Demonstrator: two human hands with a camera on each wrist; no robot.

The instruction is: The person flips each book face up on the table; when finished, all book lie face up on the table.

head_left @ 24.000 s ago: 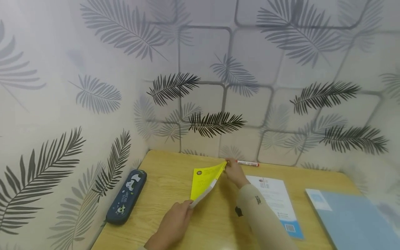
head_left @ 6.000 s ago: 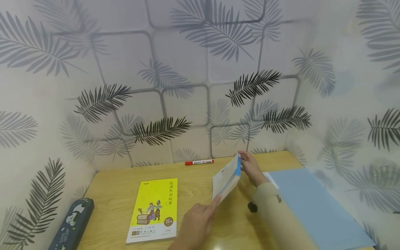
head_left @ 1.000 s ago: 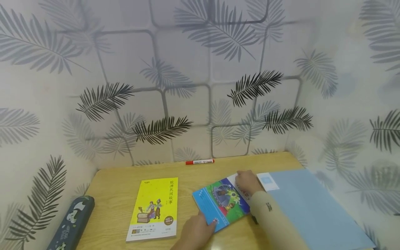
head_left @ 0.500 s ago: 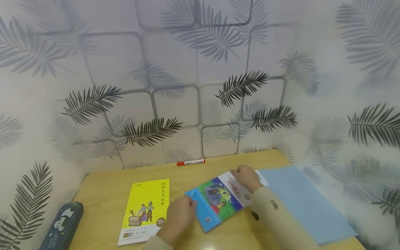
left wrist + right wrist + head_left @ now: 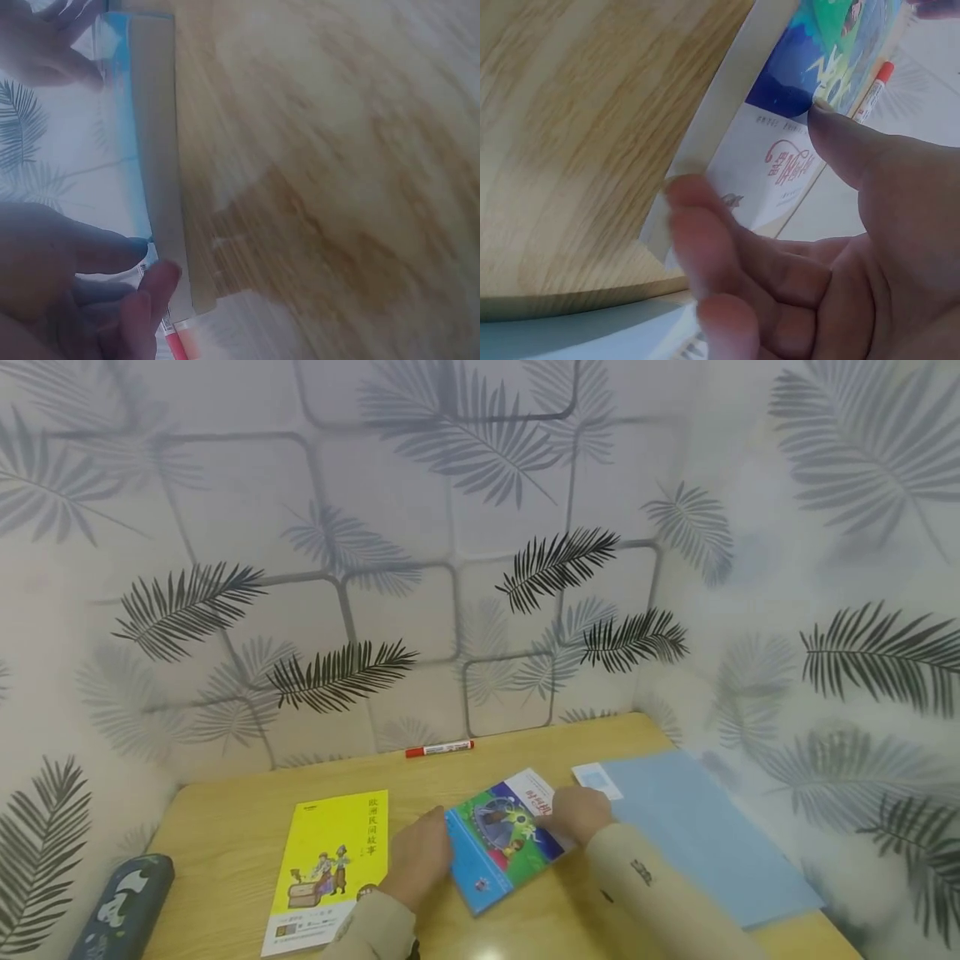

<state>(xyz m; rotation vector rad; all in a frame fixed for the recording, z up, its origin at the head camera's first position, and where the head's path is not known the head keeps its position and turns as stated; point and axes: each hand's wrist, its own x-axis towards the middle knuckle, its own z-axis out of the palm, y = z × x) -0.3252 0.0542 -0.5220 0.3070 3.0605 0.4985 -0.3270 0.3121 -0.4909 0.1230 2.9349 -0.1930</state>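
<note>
A book with a colourful illustrated cover (image 5: 502,835) lies slanted on the wooden table, its front facing up. My left hand (image 5: 422,860) holds its blue left end; in the left wrist view the thumb (image 5: 112,253) is on the cover side and fingertips are at the page edge. At the book's white right end is my right hand (image 5: 577,814). The right wrist view shows that thumb (image 5: 840,139) on the cover and curled fingers against the book's edge. A yellow book (image 5: 326,860) lies front up to the left, partly behind my left hand.
A red-and-white marker (image 5: 440,749) lies near the wall at the table's back. To the right is a large light-blue folder (image 5: 705,827) with a white label. A dark pencil case (image 5: 123,906) with panda pictures sits at the left edge.
The yellow book, held earlier, now lies front up. The colourful book was lifted and turned from its white back to its front. My left hand has shifted up along its blue end.
</note>
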